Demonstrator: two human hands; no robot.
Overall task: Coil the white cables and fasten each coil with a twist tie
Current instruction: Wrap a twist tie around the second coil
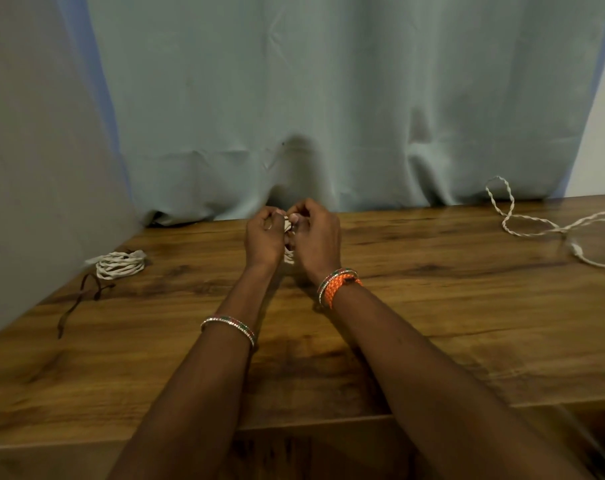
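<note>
Above the middle of the wooden table (432, 306), my left hand (263, 237) and my right hand (316, 237) are held together. Between them is a small white cable coil (289, 254), mostly hidden by the fingers. Both hands have curled fingers pinching at the top of the coil; whether a twist tie is there I cannot tell. A finished white coil (121, 265) lies at the far left. A loose twisted white cable (536, 223) sprawls at the far right.
Dark brown twist ties (81, 299) lie by the left coil, near the table's left edge. A pale curtain (329, 98) hangs behind the table, touching its back edge. The table's front edge runs under my forearms.
</note>
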